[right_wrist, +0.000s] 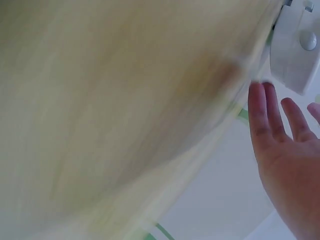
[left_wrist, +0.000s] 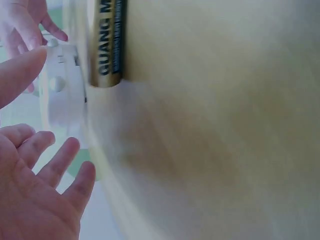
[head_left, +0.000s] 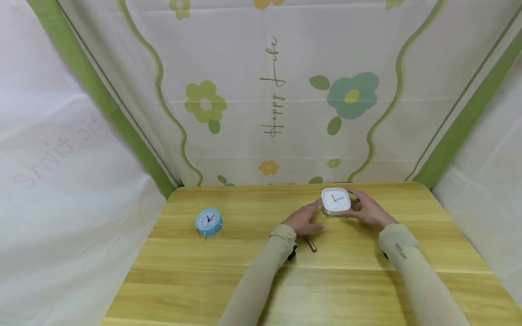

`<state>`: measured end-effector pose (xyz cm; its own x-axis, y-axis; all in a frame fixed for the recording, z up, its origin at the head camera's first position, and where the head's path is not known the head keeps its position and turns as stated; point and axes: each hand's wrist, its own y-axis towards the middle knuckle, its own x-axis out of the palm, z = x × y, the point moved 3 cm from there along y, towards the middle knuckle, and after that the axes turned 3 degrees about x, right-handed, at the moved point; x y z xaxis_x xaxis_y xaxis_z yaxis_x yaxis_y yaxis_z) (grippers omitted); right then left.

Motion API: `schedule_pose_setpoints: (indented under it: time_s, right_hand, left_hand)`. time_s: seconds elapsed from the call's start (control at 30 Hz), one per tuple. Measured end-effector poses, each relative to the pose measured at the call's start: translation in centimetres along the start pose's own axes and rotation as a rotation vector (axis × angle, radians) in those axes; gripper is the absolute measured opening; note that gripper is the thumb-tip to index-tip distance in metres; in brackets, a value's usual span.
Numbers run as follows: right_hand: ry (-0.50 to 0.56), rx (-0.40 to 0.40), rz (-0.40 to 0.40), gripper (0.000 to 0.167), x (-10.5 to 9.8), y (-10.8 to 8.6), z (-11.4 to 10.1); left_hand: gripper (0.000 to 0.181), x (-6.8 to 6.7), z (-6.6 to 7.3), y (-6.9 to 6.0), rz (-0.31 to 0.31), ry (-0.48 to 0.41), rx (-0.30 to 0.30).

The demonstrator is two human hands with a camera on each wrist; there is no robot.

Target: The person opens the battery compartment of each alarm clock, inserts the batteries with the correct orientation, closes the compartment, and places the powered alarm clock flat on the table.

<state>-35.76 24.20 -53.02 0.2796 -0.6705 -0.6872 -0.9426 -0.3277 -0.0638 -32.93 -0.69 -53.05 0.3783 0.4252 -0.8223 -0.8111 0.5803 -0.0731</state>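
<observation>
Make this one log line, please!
left hand: left of white clock | right hand: right of white clock | gold cylinder: on table | blue clock: on table

From above, the head view looks forward and down, farthest off, the yellow wood-grained tabletop [head_left: 163, 276] spreading toward six o'clock. Both wrist views look from close by, tipped sideways. All three share the white rounded-square plastic clock [head_left: 335, 200]: four o'clock in head, nine in left wrist, two in right wrist.
</observation>
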Motion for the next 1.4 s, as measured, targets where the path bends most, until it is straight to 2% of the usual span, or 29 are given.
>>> schedule_pose_setpoints:
  time_s: [0.17, 0.3, 0.4, 0.57, 0.73, 0.83, 0.97, 1.1, 1.27, 1.4]
  right_hand:
    - [-0.084, -0.012, 0.093, 0.109, -0.3, -0.1, -1.1]
    - [-0.125, -0.112, 0.189, 0.102, -0.2, 0.4, -3.2]
    - [-0.142, -0.188, 0.239, 0.098, 0.3, 1.1, -5.0]
    - [-0.144, -0.230, 0.214, 0.097, 2.1, 2.8, -8.7]
    - [-0.123, -0.263, 0.170, 0.095, 4.4, 4.8, -12.5]
    - [-0.126, -0.285, 0.147, 0.094, 6.1, 5.9, -14.5]
    - [-0.119, -0.330, 0.102, 0.094, 8.6, 6.9, -17.4]
    - [-0.135, -0.371, 0.060, 0.093, 11.3, 7.8, -20.0]
    - [-0.156, -0.377, -0.014, 0.091, 15.4, 9.0, -23.0]
    - [-0.157, -0.382, -0.087, 0.091, 19.4, 9.8, -25.4]
  left_hand:
    - [0.084, -1.7, -0.2, -1.5, 0.085, 0.140, 0.069]
    - [0.079, -3.8, -1.2, -3.5, 0.172, 0.212, 0.113]
    - [0.077, -5.7, -2.6, -5.4, 0.246, 0.209, 0.110]
    - [0.072, -9.0, -6.4, -10.6, 0.375, 0.200, 0.065]
    - [0.074, -12.1, -10.5, -16.3, 0.477, 0.198, -0.037]
    - [0.078, -13.5, -12.4, -19.3, 0.515, 0.170, -0.099]
    - [0.088, -14.3, -14.4, -22.6, 0.529, 0.140, -0.185]
    - [0.105, -14.3, -16.4, -24.9, 0.490, 0.128, -0.285]
    - [0.122, -13.7, -18.4, -26.8, 0.420, 0.060, -0.377]
    - [0.127, -12.9, -19.5, -27.4, 0.386, -0.020, -0.418]
